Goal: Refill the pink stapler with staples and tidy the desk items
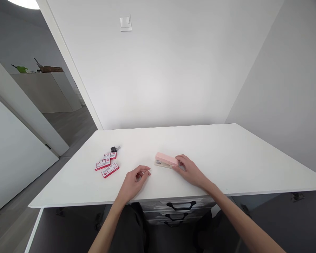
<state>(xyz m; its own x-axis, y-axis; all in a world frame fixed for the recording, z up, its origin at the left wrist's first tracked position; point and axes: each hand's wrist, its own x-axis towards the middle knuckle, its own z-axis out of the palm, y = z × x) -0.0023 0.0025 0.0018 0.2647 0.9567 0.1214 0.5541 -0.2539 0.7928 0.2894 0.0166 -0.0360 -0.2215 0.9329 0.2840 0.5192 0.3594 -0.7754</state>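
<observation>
A pink stapler with a pale base lies on the white tabletop, its front end pointing left. My right hand pinches the stapler's right end between thumb and fingers. My left hand rests on the tabletop just left of the stapler, apart from it. Its fingers are curled in with the thumb close to the fingertips, and no object shows between them. Farther left lie small red-and-white boxes with printed labels. Touching the rear one is a small black object with a metal end, perhaps a staple remover.
The white table stands against a white wall with a light switch. Beneath its front edge are drawers with black handles, between my legs. A doorway at left opens onto another room with a cabinet.
</observation>
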